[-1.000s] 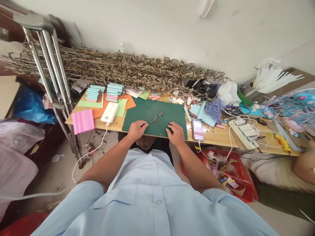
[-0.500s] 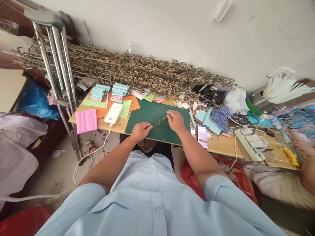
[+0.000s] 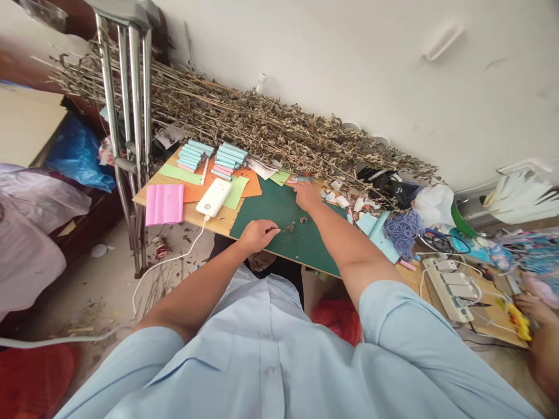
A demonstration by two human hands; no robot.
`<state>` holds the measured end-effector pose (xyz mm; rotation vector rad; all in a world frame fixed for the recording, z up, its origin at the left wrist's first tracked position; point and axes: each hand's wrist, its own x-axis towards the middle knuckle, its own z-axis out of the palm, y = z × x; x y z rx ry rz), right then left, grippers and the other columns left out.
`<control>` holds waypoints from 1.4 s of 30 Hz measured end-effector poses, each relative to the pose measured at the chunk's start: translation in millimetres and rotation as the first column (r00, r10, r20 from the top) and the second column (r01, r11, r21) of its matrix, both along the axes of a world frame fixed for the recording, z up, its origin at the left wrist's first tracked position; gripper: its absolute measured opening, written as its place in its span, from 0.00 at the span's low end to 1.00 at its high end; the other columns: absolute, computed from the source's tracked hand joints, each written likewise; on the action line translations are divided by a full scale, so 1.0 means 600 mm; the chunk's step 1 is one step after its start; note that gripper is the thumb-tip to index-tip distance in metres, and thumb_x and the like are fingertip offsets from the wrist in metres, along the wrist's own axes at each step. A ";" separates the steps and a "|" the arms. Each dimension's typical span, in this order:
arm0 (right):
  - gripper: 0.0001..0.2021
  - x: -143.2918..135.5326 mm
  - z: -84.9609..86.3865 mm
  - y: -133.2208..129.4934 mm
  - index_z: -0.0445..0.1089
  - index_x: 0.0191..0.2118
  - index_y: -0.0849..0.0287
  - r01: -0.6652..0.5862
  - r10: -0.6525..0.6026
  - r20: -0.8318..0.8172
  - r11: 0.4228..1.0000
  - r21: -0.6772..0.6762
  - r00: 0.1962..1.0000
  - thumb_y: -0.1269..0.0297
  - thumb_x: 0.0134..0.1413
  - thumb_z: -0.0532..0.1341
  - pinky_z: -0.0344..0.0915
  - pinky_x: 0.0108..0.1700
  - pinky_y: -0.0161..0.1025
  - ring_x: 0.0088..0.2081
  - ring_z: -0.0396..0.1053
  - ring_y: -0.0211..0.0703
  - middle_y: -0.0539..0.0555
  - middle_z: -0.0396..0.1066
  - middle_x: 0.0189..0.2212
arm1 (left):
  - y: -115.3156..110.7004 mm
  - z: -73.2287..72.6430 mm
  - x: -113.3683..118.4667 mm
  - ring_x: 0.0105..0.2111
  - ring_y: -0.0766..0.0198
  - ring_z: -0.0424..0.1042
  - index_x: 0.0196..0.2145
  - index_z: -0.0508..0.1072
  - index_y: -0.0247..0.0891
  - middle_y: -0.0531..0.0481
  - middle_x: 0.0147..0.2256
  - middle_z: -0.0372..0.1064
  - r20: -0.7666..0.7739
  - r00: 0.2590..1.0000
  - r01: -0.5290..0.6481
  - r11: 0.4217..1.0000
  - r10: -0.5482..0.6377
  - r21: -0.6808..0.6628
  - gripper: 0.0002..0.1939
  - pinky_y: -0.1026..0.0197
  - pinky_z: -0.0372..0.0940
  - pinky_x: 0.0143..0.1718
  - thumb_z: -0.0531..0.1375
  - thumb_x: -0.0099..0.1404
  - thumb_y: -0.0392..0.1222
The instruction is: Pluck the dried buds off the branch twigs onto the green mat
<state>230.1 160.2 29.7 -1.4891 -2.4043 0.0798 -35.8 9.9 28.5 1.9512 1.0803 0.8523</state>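
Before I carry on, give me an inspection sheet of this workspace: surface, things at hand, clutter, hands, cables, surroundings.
Surface: wooden table bearing a green mat.
Things at hand: dried plant bits on the mat, near the left hand; small pink piece by the right hand, contact unclear.
Clutter: light-blue rolls, white power bank, pink sheet, purple yarn.
Hands: left at the mat's near edge, fingers curled; right at its far edge; whether either holds anything is unclear.
Cables: white cable from the power bank, hanging off the front edge; more around the power strip.
Surroundings: dried stems along the wall, crutches at left, co-worker's hand at far right.
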 end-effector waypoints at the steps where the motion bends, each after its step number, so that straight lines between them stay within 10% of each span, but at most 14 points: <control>1: 0.20 -0.001 0.001 -0.001 0.77 0.59 0.65 0.019 -0.019 0.009 1.000 -0.018 1.000 0.76 0.66 0.56 0.67 0.59 0.58 0.50 0.69 0.56 0.64 0.80 0.47 | -0.001 0.001 0.000 0.41 0.56 0.81 0.38 0.83 0.43 0.48 0.39 0.83 0.002 1.000 0.001 1.000 -0.001 0.005 0.11 0.57 0.72 0.47 0.61 0.73 0.46; 7: 0.16 -0.015 0.039 -0.052 0.77 0.55 0.61 0.137 -0.144 -0.259 0.990 -0.046 0.955 0.69 0.67 0.57 0.68 0.59 0.55 0.49 0.72 0.53 0.60 0.79 0.46 | -0.001 -0.006 -0.001 0.40 0.57 0.81 0.38 0.83 0.41 0.47 0.39 0.83 0.010 1.000 -0.004 0.999 0.004 0.048 0.13 0.58 0.72 0.46 0.60 0.74 0.46; 15: 0.17 -0.076 0.085 -0.245 0.78 0.46 0.53 0.078 -0.351 -0.914 0.936 -0.343 0.202 0.54 0.52 0.73 0.76 0.42 0.43 0.34 0.76 0.40 0.49 0.78 0.37 | -0.004 -0.027 -0.002 0.37 0.59 0.79 0.48 0.82 0.37 0.44 0.40 0.81 0.230 0.968 -0.122 0.990 0.104 0.068 0.15 0.58 0.74 0.43 0.66 0.70 0.49; 20: 0.19 -0.102 0.084 -0.361 0.78 0.44 0.52 -0.018 -0.416 -0.909 0.909 -0.416 0.003 0.54 0.47 0.78 0.79 0.40 0.40 0.33 0.77 0.38 0.48 0.79 0.36 | -0.065 -0.006 0.015 0.39 0.61 0.78 0.60 0.76 0.38 0.41 0.47 0.79 0.447 0.894 -0.076 0.994 0.035 0.075 0.30 0.60 0.75 0.40 0.70 0.67 0.55; 29: 0.22 -0.106 0.069 -0.448 0.79 0.43 0.53 -0.096 -0.514 -0.858 0.853 -0.513 0.013 0.51 0.44 0.80 0.82 0.42 0.42 0.34 0.80 0.41 0.48 0.81 0.33 | -0.149 0.025 0.015 0.29 0.66 0.77 0.54 0.79 0.38 0.48 0.37 0.79 0.422 0.907 0.005 1.000 0.004 -0.021 0.23 0.62 0.74 0.35 0.68 0.69 0.56; 42: 0.21 -0.095 0.077 -0.487 0.79 0.43 0.54 -0.142 -0.436 -0.881 0.875 -0.463 0.187 0.52 0.45 0.80 0.79 0.37 0.43 0.29 0.78 0.42 0.49 0.80 0.30 | -0.163 0.042 0.010 0.24 0.65 0.76 0.42 0.81 0.33 0.50 0.26 0.77 0.524 0.851 0.196 0.899 0.044 -0.393 0.25 0.63 0.73 0.27 0.75 0.60 0.58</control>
